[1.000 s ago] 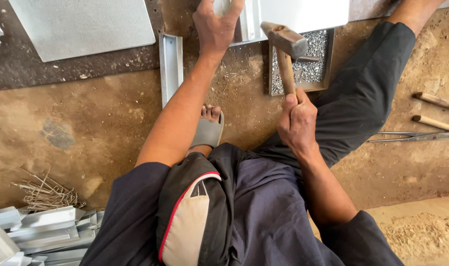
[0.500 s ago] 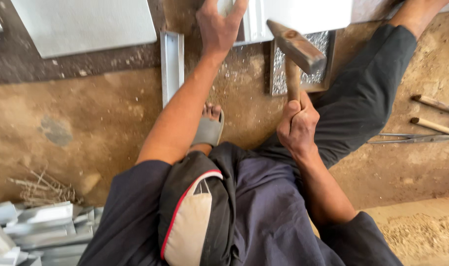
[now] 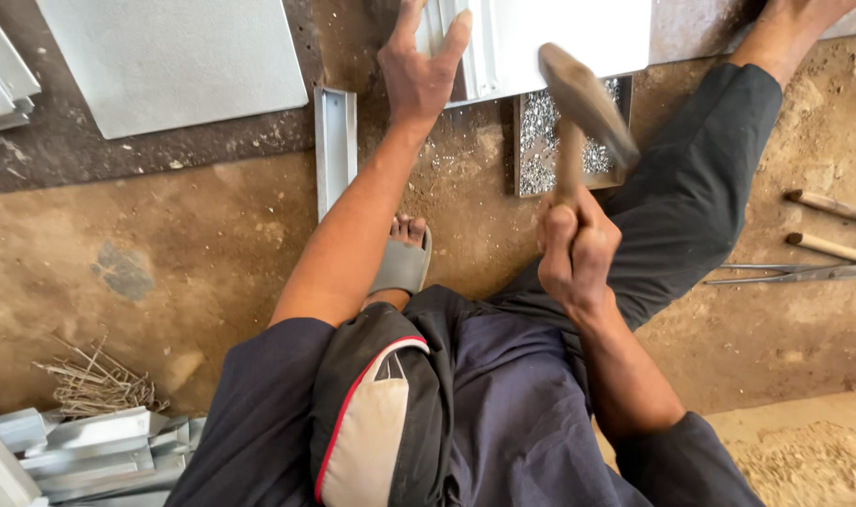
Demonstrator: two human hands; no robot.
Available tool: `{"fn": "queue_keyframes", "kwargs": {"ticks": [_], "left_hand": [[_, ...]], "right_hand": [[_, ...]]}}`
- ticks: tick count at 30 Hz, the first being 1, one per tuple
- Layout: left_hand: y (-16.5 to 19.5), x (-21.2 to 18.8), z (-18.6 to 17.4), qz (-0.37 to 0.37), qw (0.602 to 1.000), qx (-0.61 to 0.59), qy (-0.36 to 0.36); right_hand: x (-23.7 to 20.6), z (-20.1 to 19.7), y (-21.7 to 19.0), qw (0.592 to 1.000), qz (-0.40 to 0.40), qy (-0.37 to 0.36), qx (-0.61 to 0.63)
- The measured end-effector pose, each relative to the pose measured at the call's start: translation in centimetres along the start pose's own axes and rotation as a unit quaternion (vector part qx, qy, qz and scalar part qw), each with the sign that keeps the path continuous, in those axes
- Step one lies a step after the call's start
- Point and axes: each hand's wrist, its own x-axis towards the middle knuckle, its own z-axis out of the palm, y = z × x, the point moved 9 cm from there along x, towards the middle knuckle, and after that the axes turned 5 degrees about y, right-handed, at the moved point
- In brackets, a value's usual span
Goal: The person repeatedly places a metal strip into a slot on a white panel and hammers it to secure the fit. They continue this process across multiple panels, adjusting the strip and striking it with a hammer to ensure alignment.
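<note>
Head view, left to right. A grey sheet (image 3: 170,61) lies flat at upper left; cut metal strips (image 3: 90,451) and a bundle of thin wires (image 3: 95,380) lie at lower left. A short metal channel (image 3: 335,145) lies on the dirt floor just beside the left forearm. The left hand (image 3: 419,70), fingers spread apart, presses flat on the ribbed edge of a white panel (image 3: 564,38). A sandalled foot (image 3: 402,263) shows between the 2 arms. The right hand (image 3: 576,253) is clamped round the wooden handle of a hammer (image 3: 583,103), its blurred head raised over a tray of metal chips (image 3: 552,141) below the panel. At far right lie 2 wooden handles (image 3: 827,225) and a thin metal tool (image 3: 794,273).
</note>
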Motion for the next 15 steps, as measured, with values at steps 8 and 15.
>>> {"fn": "queue_keyframes", "kwargs": {"ticks": [8, 15], "left_hand": [[0.4, 0.2, -0.1, -0.027, 0.999, -0.016, -0.01], [-2.6, -0.5, 1.0, -0.092, 0.994, 0.032, -0.045]], "right_hand": [[2.0, 1.2, 0.9, 0.98, -0.091, -0.022, -0.176], [-0.5, 0.0, 3.2, 0.975, -0.155, 0.012, -0.158]]}}
